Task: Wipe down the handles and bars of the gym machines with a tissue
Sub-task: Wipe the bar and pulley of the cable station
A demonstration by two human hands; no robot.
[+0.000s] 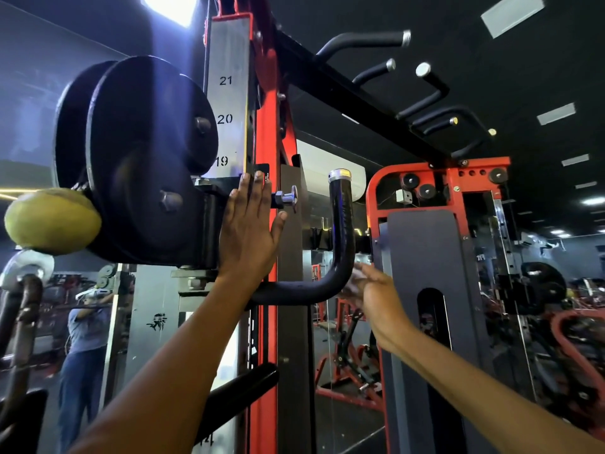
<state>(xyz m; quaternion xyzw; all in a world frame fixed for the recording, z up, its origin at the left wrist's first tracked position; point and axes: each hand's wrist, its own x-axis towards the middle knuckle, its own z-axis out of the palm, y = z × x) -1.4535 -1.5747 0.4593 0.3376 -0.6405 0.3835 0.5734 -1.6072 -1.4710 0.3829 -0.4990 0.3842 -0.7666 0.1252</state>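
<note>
Our left hand lies flat, fingers straight and together, pressed against the black carriage at the red upright, thumb out toward a chrome knob at 3 o'clock of the fingertips. Our right hand is blurred; its fingers look loosely spread and reach the bend of the black J-shaped handle from 4 o'clock. Something pale shows at the fingertips there, but we cannot tell whether it is the tissue or whether the hand holds anything. The handle runs out from under our left wrist, curves up and ends in a chrome cap. At 9 o'clock of the left hand sit two black pulley wheels with a yellow ball beside them. A silver scale at 12 o'clock reads 19, 20, 21. Further off at 3 o'clock stands a grey shroud in a red frame, with pull-up grips overhead
</note>
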